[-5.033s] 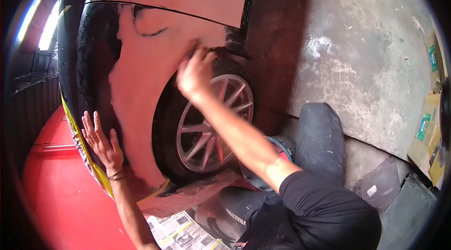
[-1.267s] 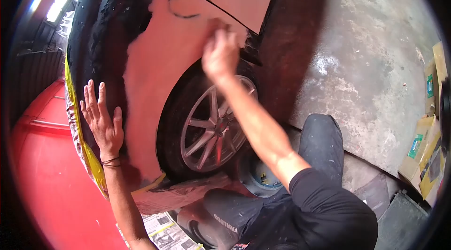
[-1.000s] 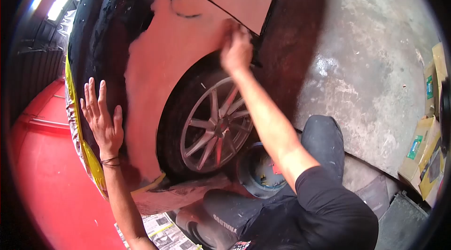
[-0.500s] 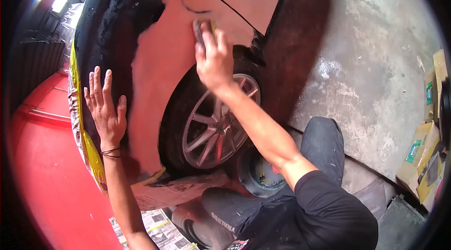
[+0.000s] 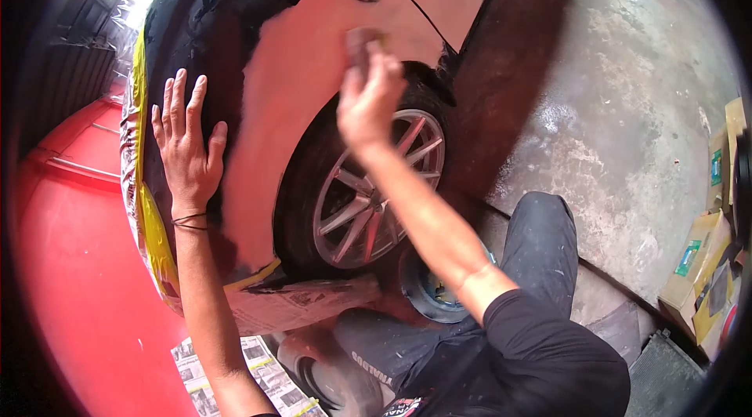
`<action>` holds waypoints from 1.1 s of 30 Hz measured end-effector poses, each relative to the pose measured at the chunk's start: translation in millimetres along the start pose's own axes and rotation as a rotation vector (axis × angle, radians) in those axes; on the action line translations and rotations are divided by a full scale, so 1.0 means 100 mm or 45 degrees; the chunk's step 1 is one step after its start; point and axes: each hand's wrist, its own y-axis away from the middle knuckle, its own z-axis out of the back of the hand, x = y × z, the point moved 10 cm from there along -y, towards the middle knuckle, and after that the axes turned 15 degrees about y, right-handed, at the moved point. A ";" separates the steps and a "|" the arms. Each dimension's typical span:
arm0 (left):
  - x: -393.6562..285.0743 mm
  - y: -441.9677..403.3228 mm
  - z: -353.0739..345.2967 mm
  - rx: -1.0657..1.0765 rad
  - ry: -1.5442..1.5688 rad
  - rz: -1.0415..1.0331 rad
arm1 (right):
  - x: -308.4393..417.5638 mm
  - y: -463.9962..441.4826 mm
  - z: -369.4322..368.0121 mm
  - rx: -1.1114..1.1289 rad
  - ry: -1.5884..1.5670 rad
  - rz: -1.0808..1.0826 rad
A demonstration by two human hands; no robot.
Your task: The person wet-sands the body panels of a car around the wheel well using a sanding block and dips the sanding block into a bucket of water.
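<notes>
My right hand (image 5: 370,111) grips a sanding block (image 5: 361,47), blurred by motion, against the dull pinkish-red car fender (image 5: 286,84) just above the wheel arch. Palm down, with fingers stretched, my left hand (image 5: 189,158) lies on the glossy black part of the bodywork (image 5: 205,56). Below the right forearm is the wheel (image 5: 345,221) with its silver spokes. A dark curved mark shows on the fender above the block. The block's working face is hidden.
Yellow tape and masking sheet (image 5: 153,237) edge the bodywork on the left. A bucket (image 5: 419,288) stands below the wheel, near my knees. Newspaper (image 5: 258,362) lies at the bottom. Cardboard boxes (image 5: 693,260) stand at the right on the concrete floor (image 5: 611,103).
The view has shifted, so the car sits slightly farther right. My right hand with the sanding block stays near the wheel arch, its wrist angle changed. My left hand appears slightly higher on the bodywork.
</notes>
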 end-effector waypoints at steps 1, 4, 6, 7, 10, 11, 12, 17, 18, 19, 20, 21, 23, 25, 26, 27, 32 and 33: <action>0.00 -0.01 0.01 -0.001 0.002 0.000 | 0.44 0.23 0.08 0.026 0.016 0.115; -0.02 -0.01 0.00 0.008 0.011 0.004 | 1.08 0.65 0.24 0.091 -0.093 0.440; 0.00 0.00 0.00 0.007 -0.002 0.006 | 0.55 0.34 0.13 0.027 0.030 0.361; 0.02 0.01 0.00 -0.005 -0.013 0.007 | 0.22 0.10 0.02 -0.001 0.086 0.329; 0.01 0.01 -0.01 -0.014 -0.015 -0.004 | -0.41 -0.40 -0.06 -0.267 0.077 0.182; 0.00 0.02 -0.01 -0.011 -0.006 -0.006 | -0.39 -0.34 -0.08 -0.283 0.077 0.121; 0.02 0.02 0.00 -0.014 -0.003 -0.012 | -0.29 -0.33 -0.09 -0.306 0.070 0.062; 0.06 0.06 0.00 -0.020 0.038 -0.011 | 1.28 1.23 0.18 0.164 -0.155 0.634; 0.07 0.05 0.00 -0.027 0.048 -0.011 | 1.23 1.13 0.19 0.161 -0.118 0.681; 0.09 0.05 0.02 -0.041 0.056 -0.011 | 1.13 0.90 0.18 0.155 -0.081 0.735; 0.08 0.04 0.02 -0.051 0.051 -0.004 | 0.98 0.56 0.15 0.071 -0.054 0.710; 0.07 0.04 0.02 -0.063 0.042 -0.009 | 0.78 0.21 0.06 0.008 0.038 0.645; 0.07 0.05 0.02 -0.080 0.020 -0.018 | 0.40 -0.35 0.01 -0.096 -0.087 0.346; 0.08 0.07 -0.01 -0.088 0.034 -0.021 | 0.47 -0.16 0.00 -0.062 -0.079 0.277; 0.10 0.06 0.02 -0.101 0.031 -0.024 | 0.68 0.19 0.04 -0.020 -0.018 0.457; 0.12 0.05 0.04 -0.118 0.034 -0.025 | 0.86 0.65 0.11 0.020 0.041 0.642; 0.10 0.09 0.04 -0.118 0.027 -0.028 | 1.00 0.84 0.16 0.147 -0.135 0.785; 0.11 0.08 0.01 -0.118 0.024 -0.027 | 1.04 0.52 0.11 0.084 -0.132 0.773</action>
